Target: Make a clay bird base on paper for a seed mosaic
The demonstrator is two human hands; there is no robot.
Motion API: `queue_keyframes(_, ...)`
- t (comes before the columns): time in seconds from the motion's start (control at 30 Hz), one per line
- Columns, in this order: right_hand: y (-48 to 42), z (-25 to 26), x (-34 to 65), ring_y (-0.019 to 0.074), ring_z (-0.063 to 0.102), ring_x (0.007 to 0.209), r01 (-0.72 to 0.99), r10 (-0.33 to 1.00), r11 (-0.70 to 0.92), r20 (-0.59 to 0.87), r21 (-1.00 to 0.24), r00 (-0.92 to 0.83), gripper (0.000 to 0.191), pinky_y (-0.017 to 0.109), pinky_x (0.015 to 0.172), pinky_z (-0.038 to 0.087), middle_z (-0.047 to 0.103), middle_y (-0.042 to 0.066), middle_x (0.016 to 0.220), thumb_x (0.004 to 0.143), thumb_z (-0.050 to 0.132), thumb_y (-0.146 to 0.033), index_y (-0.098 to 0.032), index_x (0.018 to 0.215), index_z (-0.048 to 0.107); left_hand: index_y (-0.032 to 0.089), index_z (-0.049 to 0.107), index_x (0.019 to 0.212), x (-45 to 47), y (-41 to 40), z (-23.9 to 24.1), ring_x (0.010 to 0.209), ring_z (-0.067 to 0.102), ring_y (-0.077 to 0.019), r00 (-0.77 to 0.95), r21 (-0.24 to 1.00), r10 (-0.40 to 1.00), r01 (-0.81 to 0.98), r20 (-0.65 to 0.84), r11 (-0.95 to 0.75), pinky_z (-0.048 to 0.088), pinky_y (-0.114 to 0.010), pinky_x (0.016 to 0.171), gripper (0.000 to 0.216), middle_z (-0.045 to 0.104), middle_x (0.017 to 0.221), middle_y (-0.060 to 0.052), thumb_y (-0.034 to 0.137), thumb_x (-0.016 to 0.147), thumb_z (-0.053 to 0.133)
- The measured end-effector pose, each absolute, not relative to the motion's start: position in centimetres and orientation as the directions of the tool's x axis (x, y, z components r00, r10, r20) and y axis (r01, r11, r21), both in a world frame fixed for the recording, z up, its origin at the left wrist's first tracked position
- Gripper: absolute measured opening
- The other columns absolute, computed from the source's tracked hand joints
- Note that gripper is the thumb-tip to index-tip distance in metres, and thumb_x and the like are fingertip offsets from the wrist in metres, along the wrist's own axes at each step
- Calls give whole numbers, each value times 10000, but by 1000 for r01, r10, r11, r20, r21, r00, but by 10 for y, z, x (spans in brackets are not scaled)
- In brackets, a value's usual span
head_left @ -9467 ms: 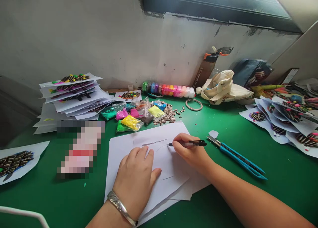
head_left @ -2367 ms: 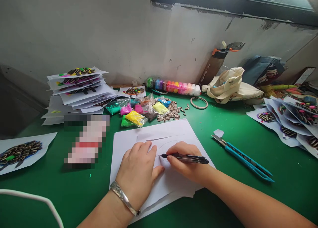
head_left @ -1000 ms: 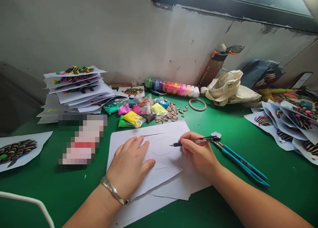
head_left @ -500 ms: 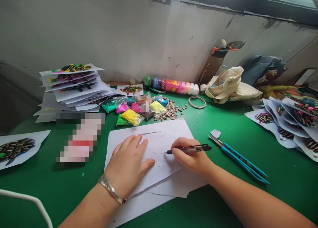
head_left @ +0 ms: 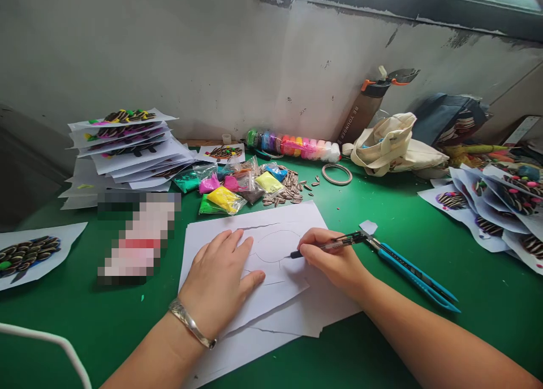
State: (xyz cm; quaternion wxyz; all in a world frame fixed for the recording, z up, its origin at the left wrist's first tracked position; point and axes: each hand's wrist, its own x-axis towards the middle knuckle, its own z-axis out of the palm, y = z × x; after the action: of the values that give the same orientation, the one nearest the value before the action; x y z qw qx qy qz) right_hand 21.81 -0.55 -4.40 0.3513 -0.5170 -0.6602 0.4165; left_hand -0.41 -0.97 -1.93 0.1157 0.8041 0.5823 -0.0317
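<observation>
A black pen point(head_left: 339, 241) is clamped in the right hand point(head_left: 333, 260), its tip near the oval outline point(head_left: 275, 246) drawn on the paper point(head_left: 274, 293), which is pressed over other sheets on the worktop point(head_left: 382, 202) by the left hand point(head_left: 218, 279), fingers outstretched, thumb apart.

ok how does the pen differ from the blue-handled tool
The pen is mostly black; the blue-handled tool has a metal tip. The pen is in the right hand; the blue-handled tool lies on the green table. Both are long and slim.
</observation>
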Motion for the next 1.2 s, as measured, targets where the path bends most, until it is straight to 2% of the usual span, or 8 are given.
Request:
queue_keyframes(0.2, -4, -44, 225, 117, 409, 554, 397, 991, 101, 59, -912, -118, 154, 248, 509, 314, 479, -27, 557, 755, 516, -171, -185, 614, 576, 182, 563, 1316, -4, -9, -20, 1347, 386, -334, 320, 161, 930, 942, -178, -293, 366, -510, 1082, 538, 486, 1438, -121, 425, 836, 567)
queue_keyframes(0.63, -2, -47, 225, 117, 436, 582, 447, 985, 135, 71, -884, -156, 139, 246, 535, 327, 511, -29, 585, 738, 505, -130, -186, 622, 558, 194, 558, 1320, -5, -9, -21, 1355, 376, -322, 319, 139, 930, 945, -182, -297, 363, -493, 1084, 530, 481, 1445, -106, 439, 851, 533)
queue_keyframes(0.87, -1, -42, 225, 115, 423, 557, 464, 980, 105, 13, -879, -197, 132, 247, 512, 308, 503, -29, 561, 698, 501, -130, -186, 588, 547, 201, 564, 1313, -5, -9, -21, 1352, 381, -327, 319, 153, 932, 943, -171, -294, 372, -502, 1075, 524, 482, 1444, -104, 445, 850, 526)
queue_keyframes(1.1, 1, -41, 231, 106, 398, 521, 305, 988, -31, -76, -952, -138, 152, 242, 476, 294, 452, -36, 539, 723, 515, -170, -187, 576, 547, 212, 566, 1308, -5, -9, -22, 1351, 383, -327, 315, 158, 935, 944, -162, -291, 370, -495, 1077, 522, 489, 1438, -98, 444, 841, 538)
queue_keyframes(1.2, -1, -41, 229, 108, 425, 532, 310, 990, 1, -42, -951, -133, 137, 240, 486, 318, 491, -34, 555, 743, 532, -179, -187, 617, 585, 205, 565, 1310, -5, -9, -22, 1348, 386, -326, 318, 149, 933, 944, -168, -294, 372, -494, 1075, 524, 490, 1437, -101, 442, 843, 537)
